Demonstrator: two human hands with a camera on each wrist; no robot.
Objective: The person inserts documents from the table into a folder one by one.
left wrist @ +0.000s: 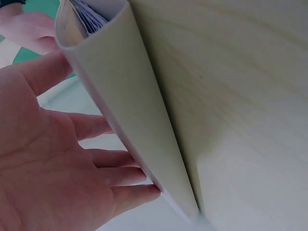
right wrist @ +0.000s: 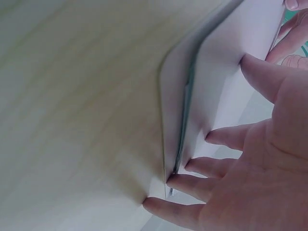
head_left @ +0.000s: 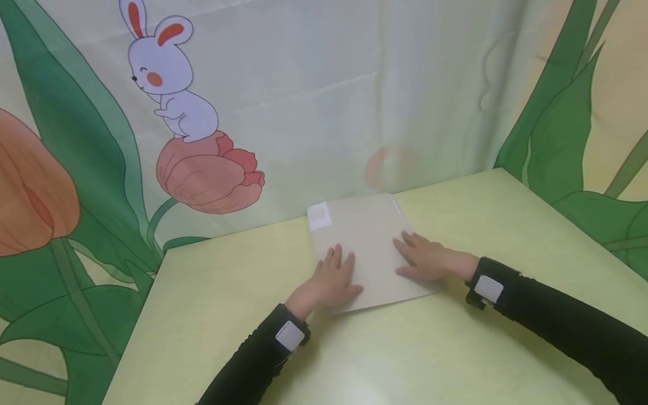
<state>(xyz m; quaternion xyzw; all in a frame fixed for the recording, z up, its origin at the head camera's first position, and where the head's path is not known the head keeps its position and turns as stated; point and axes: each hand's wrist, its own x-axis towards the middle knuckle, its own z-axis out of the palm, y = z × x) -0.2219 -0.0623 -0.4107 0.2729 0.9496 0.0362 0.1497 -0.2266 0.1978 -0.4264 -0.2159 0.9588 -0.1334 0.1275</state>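
Observation:
A pale beige file folder (head_left: 372,247) lies closed on the table, a white label (head_left: 320,216) at its far left corner. My left hand (head_left: 331,281) rests on its left part with fingers spread. In the left wrist view its fingers lie along the edge beside the broad spine (left wrist: 120,91), and papers (left wrist: 90,18) show inside the open end. My right hand (head_left: 422,259) rests at the folder's right edge, fingers spread. The right wrist view shows those fingertips on the cover (right wrist: 221,91); one fingertip reaches past the edge. A dark line of contents shows between the covers.
The folder lies near the far edge of the pale yellow-green table (head_left: 243,281). Behind the table hangs a cloth backdrop (head_left: 314,112) printed with a rabbit, tulips and leaves. Each wrist wears a black band with a white piece on it.

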